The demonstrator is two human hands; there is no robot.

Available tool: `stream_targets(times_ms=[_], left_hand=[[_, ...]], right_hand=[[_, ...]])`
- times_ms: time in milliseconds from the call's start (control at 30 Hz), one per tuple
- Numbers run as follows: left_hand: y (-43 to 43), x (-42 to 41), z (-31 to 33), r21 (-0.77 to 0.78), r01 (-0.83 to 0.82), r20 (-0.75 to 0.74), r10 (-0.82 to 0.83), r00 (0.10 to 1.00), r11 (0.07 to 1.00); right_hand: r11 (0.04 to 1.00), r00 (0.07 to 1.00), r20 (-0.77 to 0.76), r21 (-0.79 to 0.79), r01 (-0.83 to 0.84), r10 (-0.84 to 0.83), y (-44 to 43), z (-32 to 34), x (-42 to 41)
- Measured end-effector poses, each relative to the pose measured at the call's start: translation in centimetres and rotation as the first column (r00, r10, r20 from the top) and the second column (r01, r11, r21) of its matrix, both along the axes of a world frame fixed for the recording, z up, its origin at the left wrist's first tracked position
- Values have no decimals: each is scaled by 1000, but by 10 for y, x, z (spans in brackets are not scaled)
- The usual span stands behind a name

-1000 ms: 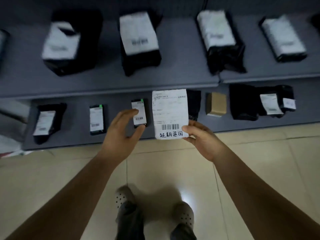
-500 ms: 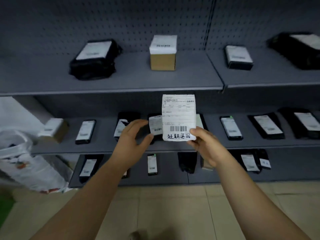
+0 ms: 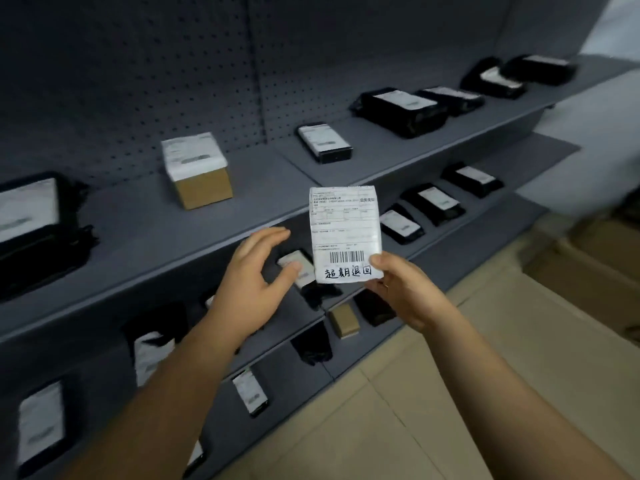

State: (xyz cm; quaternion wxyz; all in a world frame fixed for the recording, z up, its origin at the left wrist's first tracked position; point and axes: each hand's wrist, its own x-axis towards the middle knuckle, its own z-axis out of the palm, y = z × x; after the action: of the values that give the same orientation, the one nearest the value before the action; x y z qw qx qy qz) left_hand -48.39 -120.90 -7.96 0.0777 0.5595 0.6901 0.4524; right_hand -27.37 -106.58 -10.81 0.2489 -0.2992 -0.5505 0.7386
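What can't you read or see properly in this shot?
Head view:
- Slip fine print: too small.
- Slip's lower right corner: under right hand thumb.
- Box label: blurred.
- Parcel behind left hand: partly covered by hand and slip.

— Anything readable on the paper slip?
— Handwritten in black along the bottom edge: "超期退回". Just above that, a printed barcode, with no digits legible.
— And higher up on the slip?
— Rows of small print in ruled boxes, too fine and blurred to read.
— On the white labels of the parcels along the shelves?
— Only grey smears, same as on the label atop the brown box. Nothing legible there.
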Motion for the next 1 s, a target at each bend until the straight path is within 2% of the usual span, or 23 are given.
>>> stream_targets(times_ms=[167,267,367,567,800,1000], left_hand=[[103,70,27,57,302,-55,-299,953,952],[169,143,37,72,479,-64,-475,877,875],[229,223,41,92,598,-65,-595,801,796],[335,353,39,98,716,-103,-709,698,691],[460,442,30,67,760,-100,-754,650,646],[605,505,4,63,790,-78,-787,613,609]], right_hand=[[937,941,-16,89,338,-337,43,29,103],[827,831,-57,87,556,-553,63,41,184],[728,733,-83,83,680,-675,83,39,265],[607,613,-120,87,790,-781,140,28,391],[539,540,-118,46,841,-833,241,20,476],[519,523,-69,72,852,-849,376,7,534]])
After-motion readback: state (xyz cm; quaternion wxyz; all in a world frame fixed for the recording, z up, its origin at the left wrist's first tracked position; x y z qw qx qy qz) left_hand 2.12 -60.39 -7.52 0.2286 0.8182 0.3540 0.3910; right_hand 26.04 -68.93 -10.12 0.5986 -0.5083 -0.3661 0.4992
